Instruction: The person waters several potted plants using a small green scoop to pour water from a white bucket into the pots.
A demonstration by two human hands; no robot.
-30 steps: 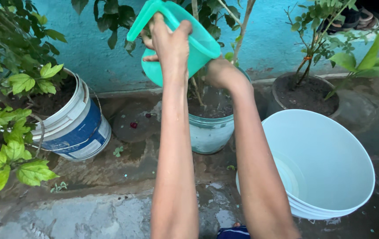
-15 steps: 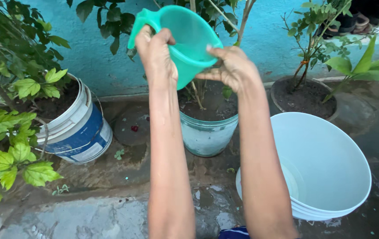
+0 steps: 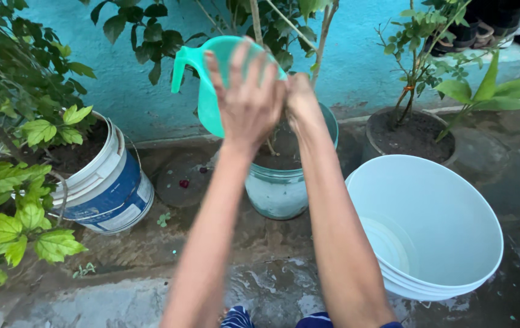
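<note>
Hovering above the pale green plant pot [image 3: 281,188], the green jug [image 3: 202,91] sits lower than half a second ago, its handle now pointing left. The left hand [image 3: 247,100] has let go of that handle and spreads wide, blurred, across the jug's mouth. The right hand [image 3: 299,100] presses against the jug's right side; its grip is hidden.

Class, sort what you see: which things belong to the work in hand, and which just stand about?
In hand:
- green jug, at both hands
- left hand
- right hand
- pale green plant pot below the jug

Standing about:
- white bucket
- blue-and-white bucket planter
- dark round pot
</note>
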